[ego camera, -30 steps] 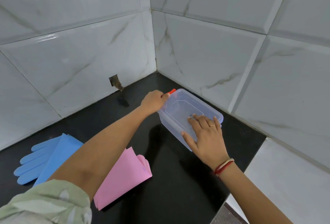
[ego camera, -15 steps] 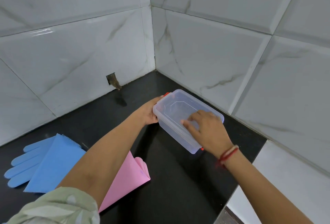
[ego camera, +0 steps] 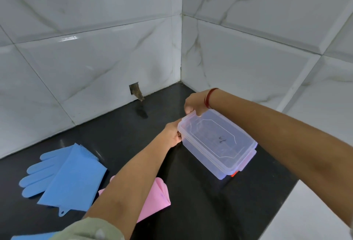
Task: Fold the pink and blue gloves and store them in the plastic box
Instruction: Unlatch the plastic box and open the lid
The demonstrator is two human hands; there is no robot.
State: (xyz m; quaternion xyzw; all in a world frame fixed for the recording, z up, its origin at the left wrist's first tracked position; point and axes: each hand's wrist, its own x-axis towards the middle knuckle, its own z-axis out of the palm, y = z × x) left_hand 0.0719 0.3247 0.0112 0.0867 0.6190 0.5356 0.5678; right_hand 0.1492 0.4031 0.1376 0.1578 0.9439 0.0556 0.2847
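Note:
A clear plastic box (ego camera: pixel 219 144) with its lid on stands on the black counter (ego camera: pixel 200 211), right of centre. My left hand (ego camera: pixel 172 135) grips the box's near-left end. My right hand (ego camera: pixel 194 104) reaches over and holds the lid's far corner with its fingertips. A red latch (ego camera: pixel 234 173) shows at the box's near-right end. The blue gloves (ego camera: pixel 63 176) lie folded at the left. The pink gloves (ego camera: pixel 154 199) lie folded under my left forearm, partly hidden by it.
White marble tiles form a wall corner (ego camera: pixel 181 48) behind the box. A small hole (ego camera: pixel 134 90) in the left wall sits at counter level. A lighter surface (ego camera: pixel 315 211) begins past the counter's right edge. A second blue piece (ego camera: pixel 28 237) shows at the bottom left.
My right hand has left the lid's top and moved to the box's far corner. My left hand has slid down to the near-left end. The box sits slightly nearer and more to the right.

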